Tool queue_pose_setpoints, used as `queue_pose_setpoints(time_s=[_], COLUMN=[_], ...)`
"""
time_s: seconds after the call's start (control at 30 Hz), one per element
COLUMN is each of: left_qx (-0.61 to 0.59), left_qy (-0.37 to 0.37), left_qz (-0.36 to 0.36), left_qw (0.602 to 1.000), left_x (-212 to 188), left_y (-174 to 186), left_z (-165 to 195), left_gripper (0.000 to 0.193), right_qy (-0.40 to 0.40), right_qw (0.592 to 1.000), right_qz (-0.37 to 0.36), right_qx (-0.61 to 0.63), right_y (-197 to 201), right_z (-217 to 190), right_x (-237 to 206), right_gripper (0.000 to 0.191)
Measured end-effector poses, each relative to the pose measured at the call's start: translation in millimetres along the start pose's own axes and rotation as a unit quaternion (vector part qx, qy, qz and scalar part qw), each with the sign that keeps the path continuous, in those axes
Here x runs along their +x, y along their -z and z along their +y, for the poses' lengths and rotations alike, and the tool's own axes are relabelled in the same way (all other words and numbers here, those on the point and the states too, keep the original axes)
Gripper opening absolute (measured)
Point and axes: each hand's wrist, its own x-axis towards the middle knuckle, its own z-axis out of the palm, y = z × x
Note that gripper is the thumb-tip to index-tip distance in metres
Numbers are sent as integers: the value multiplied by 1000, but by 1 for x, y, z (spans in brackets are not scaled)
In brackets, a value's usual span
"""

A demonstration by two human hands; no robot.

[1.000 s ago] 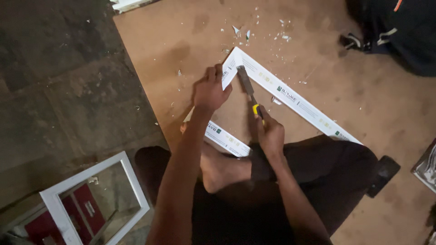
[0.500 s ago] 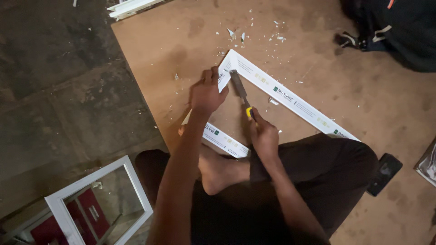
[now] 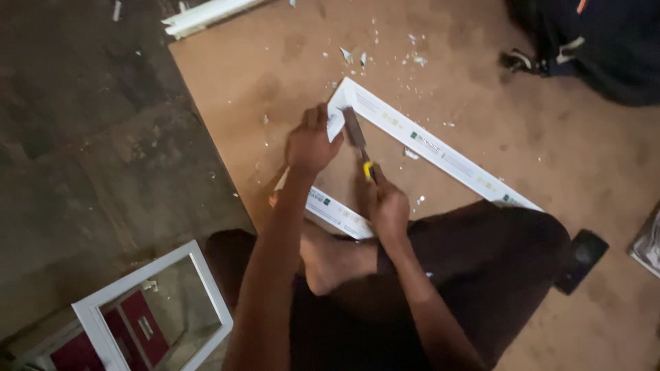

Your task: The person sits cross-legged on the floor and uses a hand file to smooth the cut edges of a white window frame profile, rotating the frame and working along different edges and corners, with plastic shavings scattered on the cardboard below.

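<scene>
At the far left, low on the dark stone floor, a small white framed pane lies flat, with something red showing through or reflected in its glass. Further up, a white strip rests along the edge of a brown board that covers the floor to the right.

On that board lies a white frame, set cornerwise, its upper corner pointing away from the seated person. The left hand sits on the frame's left arm just below that corner, fingers curled and pressed together over the profile, pinning it down. A bare foot is tucked under the person, close to the frame's near end.

Just right of the left hand, a chisel with a flat metal blade and a yellow band at the handle points up into the corner, its tip at the frame's inner edge. The right hand is wrapped around the handle, fingers closed tight in a fist. White chips are scattered on the board beyond the corner.

Further right, a dark flat object, perhaps a phone, lies beside the knee, and a dark bag sits at the top right.
</scene>
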Motion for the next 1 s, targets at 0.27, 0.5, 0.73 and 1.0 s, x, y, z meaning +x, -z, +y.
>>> queue_pose_setpoints(time_s=[0.27, 0.5, 0.73, 1.0], left_qx=[4, 9, 8, -2], left_qy=[17, -4, 20, 1], left_qz=[-37, -8, -39, -7], left_qw=[999, 1000, 999, 1000], left_x=[3, 0, 3, 0], left_y=[-2, -5, -3, -3], left_z=[-1, -2, -1, 0], left_gripper=[64, 66, 67, 68], right_qy=[89, 72, 94, 74], right_qw=[994, 996, 994, 994], right_qz=[64, 52, 57, 47], right_qx=[-23, -23, -26, -63], right_y=[-1, -3, -1, -3], right_z=[2, 4, 1, -1], right_x=[-9, -4, -3, -4], right_gripper=[37, 35, 38, 37])
